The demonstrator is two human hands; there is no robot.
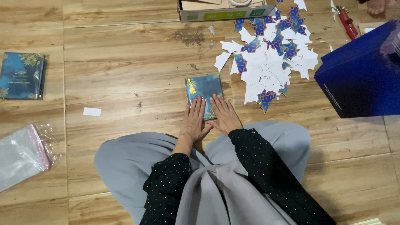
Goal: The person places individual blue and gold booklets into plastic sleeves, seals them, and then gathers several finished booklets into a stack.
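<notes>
A: How do the hands sit?

B: The left hand lies flat, fingers straight and together, palm down on the near edge of a small blue-green card on the wooden floor. The right hand presses flat beside it, fingers slightly spread. Neither hand is closed on anything.

A: And around them, from the left?

B: A stack of matching dark blue cards far left, a crinkled clear plastic sleeve below it, and a small white paper slip. Right of the card lies a heap of white and blue-patterned paper offcuts, with a cardboard box above. A glossy dark blue box sits far right.
</notes>
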